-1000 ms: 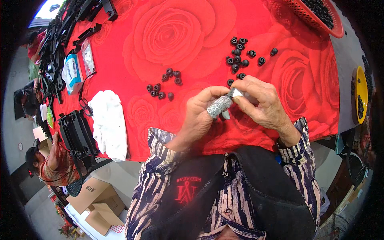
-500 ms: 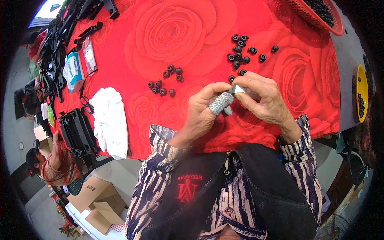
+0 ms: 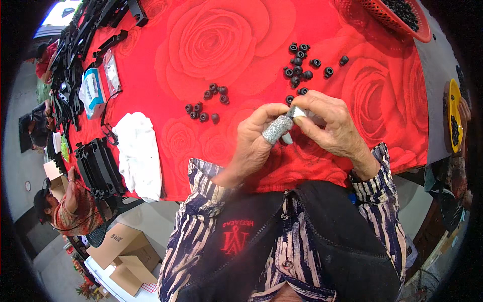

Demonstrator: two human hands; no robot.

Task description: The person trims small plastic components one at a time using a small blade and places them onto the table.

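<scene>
The right hand (image 3: 329,123) is pinching a small white piece (image 3: 298,111); the left hand (image 3: 253,140) is curling beside it, its hold hidden. A weak pinch could be letting the piece fall.

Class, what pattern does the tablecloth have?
The tablecloth has a red rose pattern, clearest in the head view.

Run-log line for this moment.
left hand: grey finger wrap, near pale piece | right hand: pinching pale piece | red tablecloth: black knobs
</scene>
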